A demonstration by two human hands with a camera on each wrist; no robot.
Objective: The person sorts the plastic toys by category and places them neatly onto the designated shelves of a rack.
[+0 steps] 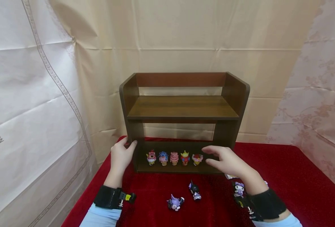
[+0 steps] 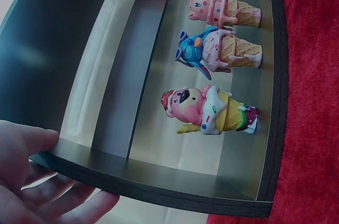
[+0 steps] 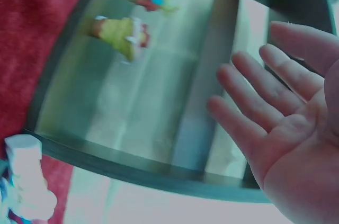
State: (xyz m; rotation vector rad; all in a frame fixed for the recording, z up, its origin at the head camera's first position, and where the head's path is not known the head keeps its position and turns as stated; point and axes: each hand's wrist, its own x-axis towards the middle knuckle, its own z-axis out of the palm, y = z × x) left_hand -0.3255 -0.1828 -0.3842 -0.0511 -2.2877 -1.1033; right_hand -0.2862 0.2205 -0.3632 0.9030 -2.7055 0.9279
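A dark brown two-tier wooden shelf (image 1: 184,107) stands on red cloth. My left hand (image 1: 121,156) grips its left side panel, thumb on the inner face and fingers round the outside, as the left wrist view shows. Several ice-cream-cone figurines stand in a row on the lower tier: a pink bear (image 2: 186,106) at the left end, a blue character (image 2: 195,50), a pink one (image 2: 209,9), a red and green one (image 1: 185,158), and a red-topped yellow cone (image 1: 197,159) at the right. My right hand (image 1: 228,160) hovers just right of that cone, fingers spread and holding nothing.
In front of the shelf, a purple figurine (image 1: 175,202) and a black and purple one (image 1: 195,191) lie on the red cloth (image 1: 147,195). More figurines, one white and purple (image 1: 239,189), sit by my right wrist, partly hidden. Cream curtains (image 1: 178,37) hang behind.
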